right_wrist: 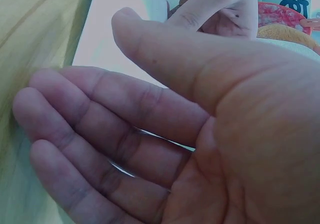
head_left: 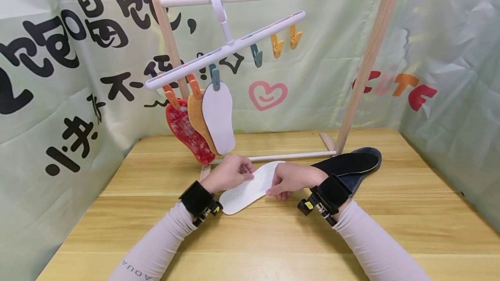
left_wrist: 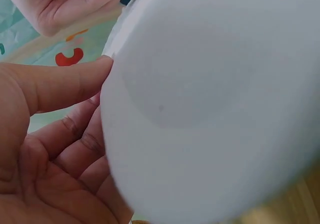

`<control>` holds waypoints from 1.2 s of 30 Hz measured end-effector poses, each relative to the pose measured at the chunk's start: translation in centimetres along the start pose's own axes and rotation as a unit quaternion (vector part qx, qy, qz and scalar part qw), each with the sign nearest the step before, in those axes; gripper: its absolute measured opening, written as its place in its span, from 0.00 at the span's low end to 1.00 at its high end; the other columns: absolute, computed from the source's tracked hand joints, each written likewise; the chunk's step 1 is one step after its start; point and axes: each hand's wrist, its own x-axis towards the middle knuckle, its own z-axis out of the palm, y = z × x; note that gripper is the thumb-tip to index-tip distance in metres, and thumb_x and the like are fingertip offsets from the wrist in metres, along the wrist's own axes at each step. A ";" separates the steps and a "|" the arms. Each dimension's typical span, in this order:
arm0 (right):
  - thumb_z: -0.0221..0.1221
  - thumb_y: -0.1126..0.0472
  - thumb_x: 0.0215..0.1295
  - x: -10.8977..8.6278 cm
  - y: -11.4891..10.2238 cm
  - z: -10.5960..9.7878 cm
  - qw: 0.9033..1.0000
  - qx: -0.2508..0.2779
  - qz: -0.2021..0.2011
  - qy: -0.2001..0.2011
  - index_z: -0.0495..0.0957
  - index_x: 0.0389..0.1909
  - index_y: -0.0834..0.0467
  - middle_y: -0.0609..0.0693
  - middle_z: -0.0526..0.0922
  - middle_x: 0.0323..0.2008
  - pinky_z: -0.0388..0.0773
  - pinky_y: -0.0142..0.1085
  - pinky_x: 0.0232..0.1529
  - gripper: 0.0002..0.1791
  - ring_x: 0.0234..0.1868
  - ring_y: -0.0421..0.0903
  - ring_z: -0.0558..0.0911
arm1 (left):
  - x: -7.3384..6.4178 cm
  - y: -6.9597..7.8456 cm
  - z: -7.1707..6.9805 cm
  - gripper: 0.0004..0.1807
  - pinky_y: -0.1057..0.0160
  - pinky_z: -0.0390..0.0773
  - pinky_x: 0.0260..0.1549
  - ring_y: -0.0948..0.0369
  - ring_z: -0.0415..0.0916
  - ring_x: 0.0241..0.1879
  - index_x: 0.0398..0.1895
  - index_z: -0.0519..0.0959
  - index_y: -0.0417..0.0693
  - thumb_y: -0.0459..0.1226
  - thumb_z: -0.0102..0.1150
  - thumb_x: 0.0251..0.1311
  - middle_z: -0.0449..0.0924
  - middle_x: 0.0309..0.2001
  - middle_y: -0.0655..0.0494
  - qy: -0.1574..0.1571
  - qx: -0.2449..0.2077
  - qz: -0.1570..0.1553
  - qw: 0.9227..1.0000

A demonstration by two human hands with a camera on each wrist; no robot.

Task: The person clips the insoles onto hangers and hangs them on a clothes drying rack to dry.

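Observation:
A white insole [head_left: 250, 190] is held tilted low over the table between both hands. My left hand [head_left: 230, 174] pinches its far edge, thumb on one face and fingers behind, as the left wrist view shows. My right hand [head_left: 291, 179] is at the insole's right end, which it partly hides in the head view. In the right wrist view its thumb [right_wrist: 135, 39] stands apart from the loosely bent fingers [right_wrist: 125, 99], with the insole behind them. Close beyond the left hand hang red [head_left: 189, 129], tan [head_left: 197, 118] and white [head_left: 218, 120] insoles, clipped in a row.
A lilac hanger [head_left: 230, 49] hangs tilted from a wooden rack [head_left: 363, 68], its left end lower. On its right half are one teal clip [head_left: 256, 55] and two yellow clips [head_left: 277, 46]. Dark insoles [head_left: 347, 164] lie on the table at right. Printed cloth [head_left: 312, 73] surrounds the table.

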 end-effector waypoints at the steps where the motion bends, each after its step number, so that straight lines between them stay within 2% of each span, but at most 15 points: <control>1: 0.68 0.55 0.74 0.0 0.0 0.0 1.000 -0.003 -0.002 0.001 0.89 0.24 0.62 0.53 0.89 0.22 0.79 0.27 0.30 0.19 0.25 0.42 0.88 | 0.0 0.1 -0.1 0.02 0.68 0.79 0.35 0.66 0.80 0.34 0.37 0.88 0.45 0.35 0.72 0.66 0.88 0.33 0.57 0.000 -0.003 -0.001 1.000; 6: 0.67 0.55 0.75 -0.1 0.1 -0.3 1.000 -0.014 -0.017 0.004 0.90 0.26 0.62 0.52 0.90 0.24 0.80 0.28 0.32 0.18 0.27 0.41 0.88 | 0.0 0.2 -0.3 0.02 0.67 0.78 0.35 0.66 0.79 0.34 0.37 0.87 0.45 0.34 0.70 0.68 0.86 0.32 0.57 0.006 -0.012 -0.005 1.000; 13: 0.67 0.56 0.75 -0.4 0.3 -0.8 1.000 -0.006 -0.015 0.020 0.89 0.28 0.61 0.48 0.87 0.24 0.79 0.28 0.35 0.17 0.27 0.37 0.81 | -0.1 0.4 -0.7 0.02 0.68 0.78 0.36 0.66 0.80 0.34 0.38 0.87 0.48 0.34 0.68 0.70 0.87 0.33 0.58 0.021 -0.025 -0.005 0.999; 15: 0.66 0.55 0.75 -0.5 0.3 -0.9 0.999 -0.015 -0.020 0.024 0.88 0.27 0.61 0.45 0.84 0.23 0.74 0.28 0.33 0.17 0.25 0.36 0.76 | -0.1 0.5 -0.8 0.02 0.67 0.78 0.36 0.66 0.80 0.34 0.38 0.87 0.49 0.34 0.68 0.70 0.87 0.33 0.58 0.027 -0.029 -0.006 0.999; 19: 0.65 0.53 0.77 -0.7 0.4 -1.3 0.999 -0.027 -0.023 0.033 0.85 0.24 0.61 0.40 0.72 0.17 0.59 0.29 0.27 0.21 0.20 0.36 0.61 | -0.1 0.4 -0.8 0.02 0.67 0.79 0.36 0.64 0.80 0.34 0.38 0.87 0.48 0.34 0.68 0.71 0.87 0.33 0.58 0.042 -0.043 -0.011 0.998; 22: 0.65 0.53 0.77 -0.7 0.4 -1.5 0.998 -0.031 -0.028 0.044 0.77 0.17 0.58 0.38 0.61 0.14 0.51 0.31 0.25 0.25 0.18 0.37 0.55 | 0.0 0.3 -0.9 0.02 0.66 0.81 0.37 0.64 0.82 0.35 0.39 0.87 0.45 0.34 0.68 0.71 0.88 0.34 0.56 0.055 -0.054 -0.011 0.997; 25: 0.65 0.53 0.77 -0.8 0.4 -1.6 0.996 -0.038 -0.044 0.066 0.67 0.14 0.51 0.37 0.56 0.15 0.50 0.31 0.25 0.28 0.18 0.36 0.53 | -0.1 0.3 -1.0 0.02 0.65 0.83 0.39 0.64 0.84 0.36 0.39 0.87 0.44 0.34 0.68 0.70 0.89 0.36 0.55 0.069 -0.060 -0.005 0.996; 28: 0.65 0.53 0.76 -0.8 0.4 -1.7 0.992 -0.051 -0.060 0.099 0.63 0.15 0.47 0.37 0.55 0.16 0.50 0.30 0.25 0.29 0.19 0.36 0.53 | 0.0 0.3 -1.2 0.02 0.64 0.84 0.38 0.63 0.85 0.35 0.38 0.86 0.44 0.33 0.69 0.70 0.89 0.36 0.54 0.086 -0.061 0.004 0.994; 33: 0.66 0.55 0.76 -0.7 0.2 -2.0 0.986 -0.048 -0.062 0.146 0.63 0.16 0.47 0.38 0.56 0.16 0.53 0.30 0.27 0.28 0.20 0.36 0.55 | 0.1 0.3 -1.4 0.02 0.62 0.85 0.40 0.61 0.86 0.36 0.37 0.86 0.44 0.33 0.71 0.68 0.89 0.35 0.53 0.117 -0.062 0.012 0.991; 36: 0.66 0.55 0.76 -0.6 0.1 -2.1 0.983 -0.036 -0.052 0.171 0.71 0.18 0.49 0.39 0.56 0.17 0.54 0.31 0.27 0.23 0.21 0.38 0.56 | 0.1 0.3 -1.6 0.03 0.60 0.86 0.43 0.59 0.87 0.37 0.37 0.85 0.43 0.32 0.71 0.67 0.89 0.35 0.52 0.131 -0.072 0.015 0.989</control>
